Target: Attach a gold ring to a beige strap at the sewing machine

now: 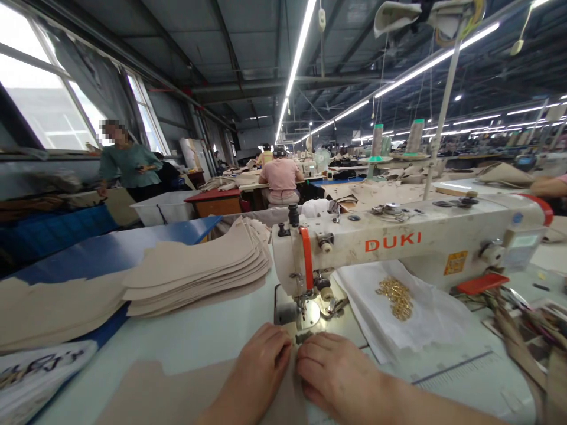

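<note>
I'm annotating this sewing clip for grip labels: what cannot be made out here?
Head view:
- Beige piece: seam covered by left hand and right hand; bottom edge cuts it.
- Whether the fingers pinch it: curled under, hidden.
- Needle area: too small.
- Gold rings: too small to count.

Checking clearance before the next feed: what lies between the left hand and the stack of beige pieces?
Only bare pale tabletop lies between the left hand and the stack of beige pieces, as the head view shows.
</note>
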Action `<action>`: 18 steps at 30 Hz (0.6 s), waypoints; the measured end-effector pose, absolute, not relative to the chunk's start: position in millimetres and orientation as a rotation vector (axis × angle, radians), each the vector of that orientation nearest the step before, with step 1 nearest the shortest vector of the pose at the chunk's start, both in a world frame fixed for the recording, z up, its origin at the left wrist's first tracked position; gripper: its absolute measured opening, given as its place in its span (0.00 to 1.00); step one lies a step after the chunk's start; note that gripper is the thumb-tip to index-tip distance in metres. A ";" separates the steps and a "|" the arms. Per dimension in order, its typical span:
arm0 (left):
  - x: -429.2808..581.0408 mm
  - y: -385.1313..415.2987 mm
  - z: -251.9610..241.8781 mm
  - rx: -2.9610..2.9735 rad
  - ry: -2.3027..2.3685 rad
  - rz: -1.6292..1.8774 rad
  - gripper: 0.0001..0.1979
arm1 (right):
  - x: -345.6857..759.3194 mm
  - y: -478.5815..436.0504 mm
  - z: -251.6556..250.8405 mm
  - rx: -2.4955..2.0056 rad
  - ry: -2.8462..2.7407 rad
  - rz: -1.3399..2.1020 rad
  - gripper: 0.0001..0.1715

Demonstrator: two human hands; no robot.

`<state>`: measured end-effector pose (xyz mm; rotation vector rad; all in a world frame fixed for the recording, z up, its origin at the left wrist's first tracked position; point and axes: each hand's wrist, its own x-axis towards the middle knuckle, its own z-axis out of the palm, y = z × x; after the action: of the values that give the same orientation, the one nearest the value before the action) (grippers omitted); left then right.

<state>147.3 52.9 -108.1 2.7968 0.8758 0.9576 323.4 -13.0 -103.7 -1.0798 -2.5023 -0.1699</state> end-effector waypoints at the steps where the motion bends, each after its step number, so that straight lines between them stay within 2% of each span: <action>1: 147.2 52.8 -108.8 2.802 0.876 0.957 0.10 | 322.4 -10.8 -106.3 -1.056 -2.506 -0.179 0.04; 7: 147.4 52.2 -113.9 2.827 0.852 1.025 0.12 | 321.9 -2.2 -120.8 -0.961 -2.487 -0.206 0.06; 18: 149.5 52.3 -113.9 2.843 0.825 0.969 0.11 | 322.4 -5.0 -114.7 -0.979 -2.472 -0.149 0.06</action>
<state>149.5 52.3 -113.9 2.8427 0.8255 0.9694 322.4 -5.0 -114.7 -0.9794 -2.4720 -0.1493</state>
